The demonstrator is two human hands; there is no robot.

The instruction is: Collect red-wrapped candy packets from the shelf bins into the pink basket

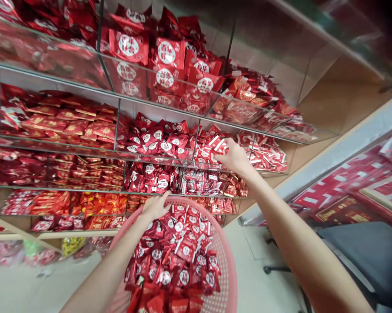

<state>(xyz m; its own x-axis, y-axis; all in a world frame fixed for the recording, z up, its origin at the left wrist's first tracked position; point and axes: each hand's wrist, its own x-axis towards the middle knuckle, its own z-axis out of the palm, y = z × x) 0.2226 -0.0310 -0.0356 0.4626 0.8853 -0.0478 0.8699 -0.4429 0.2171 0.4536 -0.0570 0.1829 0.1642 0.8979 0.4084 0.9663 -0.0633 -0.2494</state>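
A pink plastic basket [230, 265], heaped with small red candy packets [183, 250], stands below the shelves. My left hand [155, 207] is closed over its far rim, with the thumb towards the inside. My right hand [234, 157] reaches into a shelf compartment of red-and-white candy packets [206, 152]. Its fingers and thumb are curled around some of these packets at the front of the pile; how many is hidden. Just left of that compartment lie darker red packets with white oval labels [165, 141].
Clear dividers and front panels split the shelves [85, 87] into compartments of red packets. A shelf edge [333, 39] overhangs at upper right. On the right stand a dark chair [362, 248] and red printed goods [339, 191]. Bagged items [74, 245] lie under the lowest shelf.
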